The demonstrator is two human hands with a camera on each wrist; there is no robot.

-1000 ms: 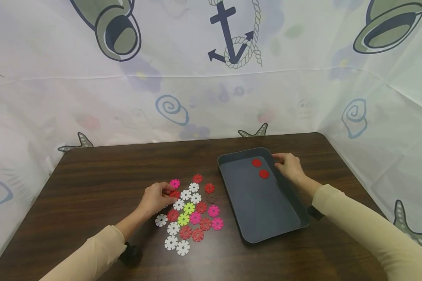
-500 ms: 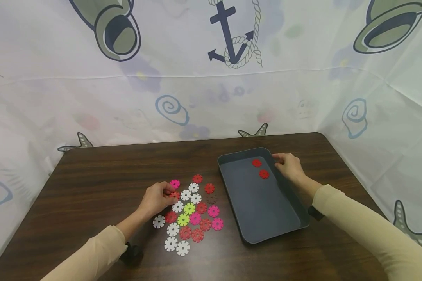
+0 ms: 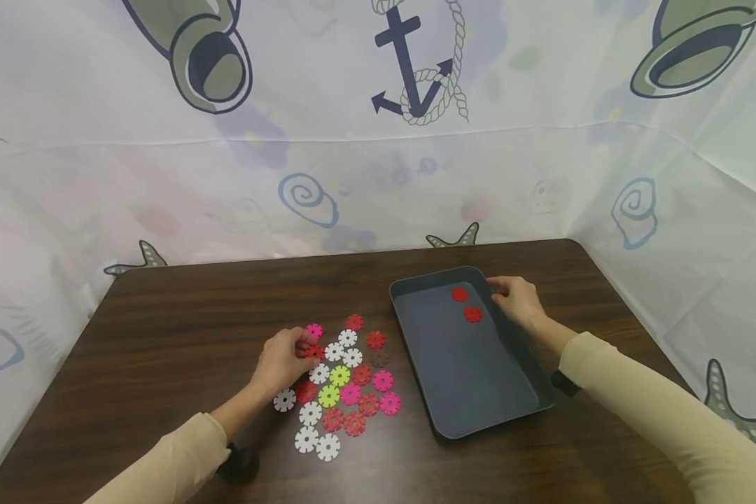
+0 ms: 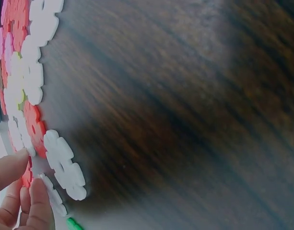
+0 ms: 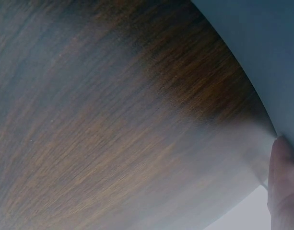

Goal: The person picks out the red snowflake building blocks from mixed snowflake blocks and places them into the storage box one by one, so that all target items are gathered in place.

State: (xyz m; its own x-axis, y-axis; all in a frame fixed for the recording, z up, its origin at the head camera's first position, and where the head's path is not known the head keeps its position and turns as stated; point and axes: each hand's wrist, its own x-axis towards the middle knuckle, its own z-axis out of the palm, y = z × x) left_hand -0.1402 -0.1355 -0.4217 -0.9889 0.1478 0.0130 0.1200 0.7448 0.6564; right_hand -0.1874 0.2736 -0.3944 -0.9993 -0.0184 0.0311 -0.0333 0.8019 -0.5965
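Observation:
My left hand is at the left of a spread of notched plastic discs, pinching a red disc between thumb and fingers. In the left wrist view that red disc shows between the thumb and fingertips, partly hidden; a white disc and a sliver of a green disc lie nearby. On the right, my right hand grips the far right rim of a dark grey tray. Two red discs lie inside the tray near its far end. The right wrist view shows fingers against the tray's outer side.
White, red, pink and yellow-green discs lie loosely on the dark wooden table, left of the tray. Behind the table and on its right hangs a printed cloth.
A white disc, a red disc and another white disc beside my left hand have shifted slightly left and nearer. My left hand stays almost in place; the right hand and tray have not moved.

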